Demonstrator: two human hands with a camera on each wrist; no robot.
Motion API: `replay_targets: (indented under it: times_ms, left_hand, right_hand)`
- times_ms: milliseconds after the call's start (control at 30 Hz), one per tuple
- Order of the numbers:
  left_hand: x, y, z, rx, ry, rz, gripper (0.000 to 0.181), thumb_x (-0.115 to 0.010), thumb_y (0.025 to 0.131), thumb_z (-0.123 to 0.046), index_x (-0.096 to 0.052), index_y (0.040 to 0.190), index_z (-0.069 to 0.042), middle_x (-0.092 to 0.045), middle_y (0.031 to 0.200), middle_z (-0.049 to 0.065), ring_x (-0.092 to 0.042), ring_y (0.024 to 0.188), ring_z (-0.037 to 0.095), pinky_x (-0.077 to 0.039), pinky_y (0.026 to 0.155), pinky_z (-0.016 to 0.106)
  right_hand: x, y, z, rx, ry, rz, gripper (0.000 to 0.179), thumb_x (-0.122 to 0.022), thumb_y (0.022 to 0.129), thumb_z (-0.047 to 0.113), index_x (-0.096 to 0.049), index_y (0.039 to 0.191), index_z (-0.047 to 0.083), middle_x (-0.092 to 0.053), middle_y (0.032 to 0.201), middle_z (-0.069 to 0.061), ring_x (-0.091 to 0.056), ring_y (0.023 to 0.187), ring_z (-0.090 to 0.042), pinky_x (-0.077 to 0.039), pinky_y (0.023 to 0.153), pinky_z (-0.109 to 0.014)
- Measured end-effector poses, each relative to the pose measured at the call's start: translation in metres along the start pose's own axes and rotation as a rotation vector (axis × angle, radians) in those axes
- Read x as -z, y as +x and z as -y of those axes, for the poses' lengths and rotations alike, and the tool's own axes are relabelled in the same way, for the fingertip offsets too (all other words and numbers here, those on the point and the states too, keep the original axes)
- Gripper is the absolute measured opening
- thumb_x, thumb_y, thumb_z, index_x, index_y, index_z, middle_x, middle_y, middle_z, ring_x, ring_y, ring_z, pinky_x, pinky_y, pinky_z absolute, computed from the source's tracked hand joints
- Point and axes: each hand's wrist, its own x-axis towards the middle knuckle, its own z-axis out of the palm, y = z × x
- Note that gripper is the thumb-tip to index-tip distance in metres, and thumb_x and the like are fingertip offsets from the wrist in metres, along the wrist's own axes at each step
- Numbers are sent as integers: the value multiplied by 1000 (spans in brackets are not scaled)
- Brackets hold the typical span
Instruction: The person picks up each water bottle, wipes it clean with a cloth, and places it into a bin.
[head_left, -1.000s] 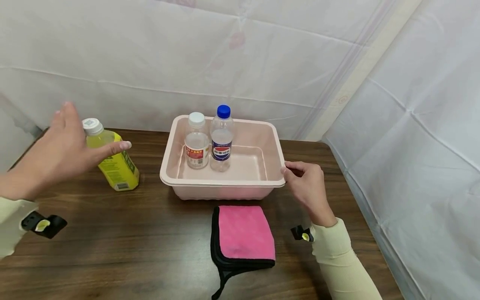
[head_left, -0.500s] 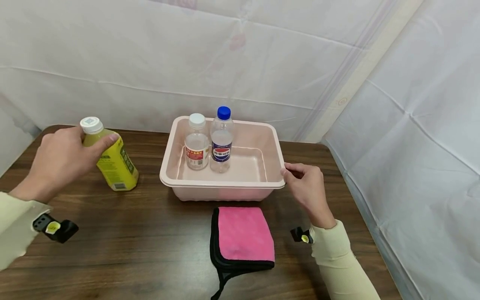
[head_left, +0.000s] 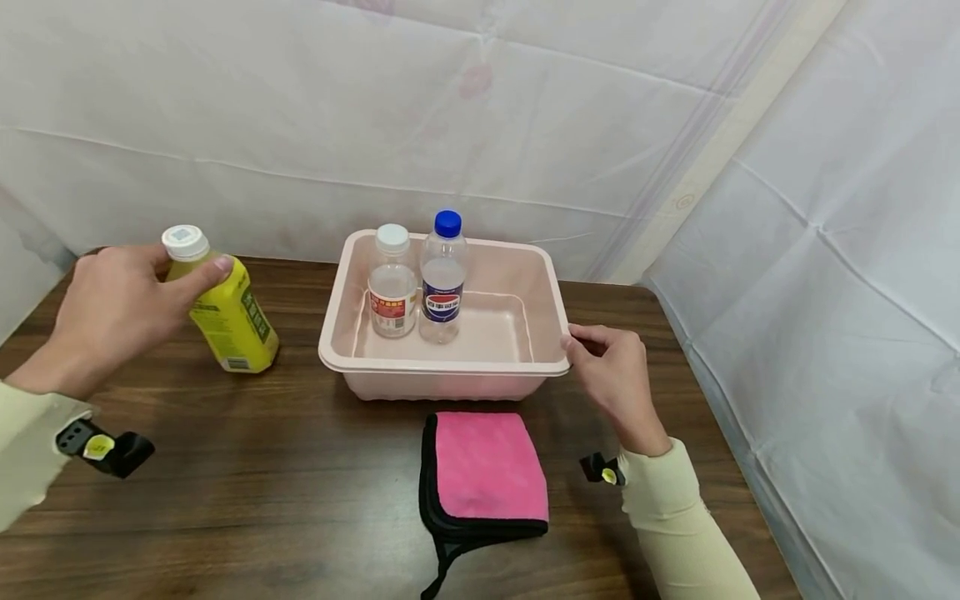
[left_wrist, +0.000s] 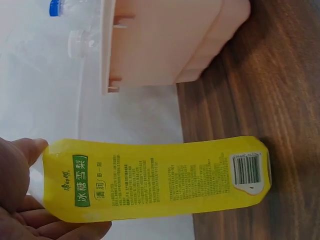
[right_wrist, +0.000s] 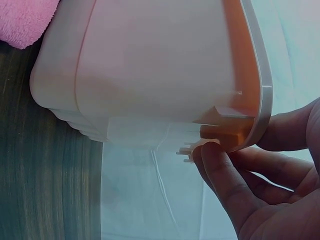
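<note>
My left hand (head_left: 120,312) grips the upper part of a yellow-labelled drink bottle (head_left: 236,321) with a white cap, thumb on the near side. In the left wrist view the bottle's label (left_wrist: 160,180) faces the camera, with fingers curled round its cap end. My right hand (head_left: 617,379) pinches the right rim of a pale pink plastic basin (head_left: 450,385); in the right wrist view, fingers reach under the rim (right_wrist: 266,100). Inside the basin stand a clear bottle with a white cap (head_left: 392,287) and a clear bottle with a blue cap (head_left: 442,283).
A folded pink cloth (head_left: 491,467) with black edging and a loop lies in front of the basin on the dark wooden table (head_left: 262,492). White sheeting (head_left: 300,100) hangs behind and along the right side.
My left hand has come down from open beside the yellow bottle and closed round its upper part. The bottle has since risen slightly. My right hand keeps its place on the basin rim.
</note>
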Motion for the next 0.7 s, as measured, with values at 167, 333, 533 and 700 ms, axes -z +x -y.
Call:
replay_targets:
  times_ms: [167,333,533,700]
  left_hand:
    - [6,1,-4,-16,-20,-10,65,-54,103,-59,-66,95,4,-66,75,20,-50,62,27,-32,48,35]
    - [11,-4,-10,-17,-25,-17,63,-55,102,-58,-68,95,3,-68,77,22,-51,62,26,-33,48,35]
    - [14,-11,-16,-35,-15,-12,63,-56,102,-58,-70,97,3,-69,77,23,-53,62,27,-34,49,35]
    - [16,-17,-21,-36,-11,9,60,-56,102,-58,-69,94,0,-67,74,18,-51,64,26,-33,50,34]
  right_hand:
    - [-1,0,1,6,-7,-3,21,-73,96,13,-80,112,1,-79,105,-21,-66,76,-15,-53,62,-19]
    - [-1,0,0,5,-1,3,23,-72,97,14,-79,114,1,-79,107,-20,-68,79,-17,-54,63,-20]
    - [-1,-1,0,7,4,-2,22,-73,97,14,-80,113,1,-79,106,-21,-66,77,-14,-53,63,-19]
    - [0,0,0,6,5,-1,22,-73,96,13,-80,113,0,-79,106,-21,-66,76,-14,-53,63,-18]
